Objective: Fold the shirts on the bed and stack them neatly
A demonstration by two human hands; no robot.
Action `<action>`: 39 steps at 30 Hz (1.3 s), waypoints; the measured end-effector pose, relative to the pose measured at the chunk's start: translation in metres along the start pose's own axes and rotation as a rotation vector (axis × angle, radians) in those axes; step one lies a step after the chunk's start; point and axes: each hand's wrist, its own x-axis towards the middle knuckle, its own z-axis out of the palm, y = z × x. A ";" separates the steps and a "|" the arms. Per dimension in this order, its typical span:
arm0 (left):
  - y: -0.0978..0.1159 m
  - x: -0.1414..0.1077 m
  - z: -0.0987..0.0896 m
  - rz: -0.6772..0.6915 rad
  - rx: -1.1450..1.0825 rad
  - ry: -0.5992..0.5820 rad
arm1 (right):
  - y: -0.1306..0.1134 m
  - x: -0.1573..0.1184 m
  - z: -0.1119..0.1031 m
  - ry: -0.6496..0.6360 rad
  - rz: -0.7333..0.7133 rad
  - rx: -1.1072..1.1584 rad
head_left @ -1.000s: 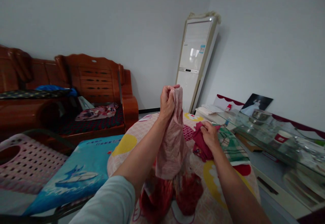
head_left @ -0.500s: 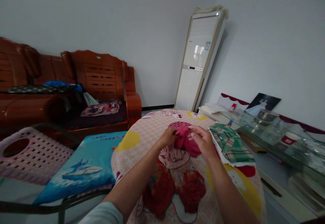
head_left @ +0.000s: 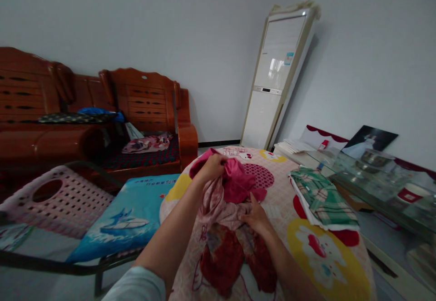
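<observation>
A bunched pink garment [head_left: 240,183] lies on the round table, spread over a pale pink patterned cloth [head_left: 226,214]. My left hand [head_left: 213,168] is closed on the upper left of the pink garment, where a fold stands up. Lower right, my right hand [head_left: 256,217] has its fingers on the pale pink cloth by the pink garment's edge; whether they pinch it I cannot tell. Below both hands lie two rust-red cloth pieces [head_left: 223,264], like trouser legs, joined to or tucked under the pale cloth.
A folded green plaid cloth [head_left: 325,196] lies on the right of the patterned tablecloth [head_left: 327,246]. Beside it stands a glass shelf [head_left: 368,192] with a bowl and a cup. To the left are a chair with a blue cushion [head_left: 132,219] and a wooden sofa [head_left: 153,101].
My left hand has moved left and up, drawing the pink garment with it. My right hand has come down from the pink garment to the pale cloth. The view has shifted slightly left.
</observation>
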 end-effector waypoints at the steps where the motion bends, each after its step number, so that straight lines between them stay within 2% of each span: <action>1: -0.010 -0.016 0.010 -0.054 0.090 -0.108 | 0.001 0.002 0.000 -0.004 0.010 -0.017; 4: -0.027 -0.059 0.048 -0.102 0.254 -0.353 | 0.004 0.005 -0.006 -0.039 0.038 -0.008; 7: -0.024 -0.081 0.080 -0.066 0.446 -0.352 | 0.007 0.007 -0.015 -0.038 0.066 -0.015; 11: -0.009 -0.074 0.104 -0.095 0.623 -0.441 | 0.016 0.007 -0.028 -0.014 0.200 -0.056; 13: -0.007 -0.065 0.109 -0.121 0.680 -0.487 | 0.021 0.004 -0.036 -0.004 0.254 -0.050; 15: -0.010 -0.056 0.107 -0.118 0.695 -0.467 | 0.028 -0.001 -0.045 0.030 0.270 -0.028; 17: -0.017 -0.044 0.095 -0.129 0.687 -0.374 | 0.036 -0.006 -0.055 0.084 0.277 -0.002; 19: -0.024 -0.027 0.070 -0.212 0.704 -0.204 | 0.043 -0.011 -0.063 0.140 0.284 0.035; 22: -0.028 0.007 0.017 -0.291 0.746 0.167 | 0.052 -0.014 -0.071 0.226 0.288 0.086; 25: -0.022 0.032 -0.030 -0.225 0.772 0.479 | 0.056 -0.014 -0.071 0.299 0.277 0.117; 27: -0.019 0.036 -0.048 -0.154 0.775 0.593 | 0.056 -0.014 -0.069 0.321 0.264 0.147; 29: -0.023 0.028 -0.053 -0.124 0.778 0.624 | 0.055 -0.015 -0.067 0.319 0.248 0.170; 31: -0.034 0.010 -0.046 -0.150 0.781 0.565 | 0.054 -0.017 -0.065 0.305 0.236 0.178; 33: -0.049 -0.014 -0.031 -0.213 0.777 0.404 | 0.054 -0.019 -0.065 0.292 0.243 0.179; 34: -0.056 -0.025 -0.023 -0.266 0.764 0.259 | 0.055 -0.020 -0.064 0.291 0.251 0.178; 36: -0.063 -0.044 -0.009 -0.316 0.714 -0.130 | 0.059 -0.019 -0.065 0.299 0.259 0.153; 37: -0.064 -0.049 -0.005 -0.305 0.692 -0.237 | 0.062 -0.018 -0.066 0.307 0.251 0.121; 39: -0.056 -0.050 -0.004 -0.272 0.656 -0.332 | 0.067 -0.015 -0.072 0.342 0.216 0.006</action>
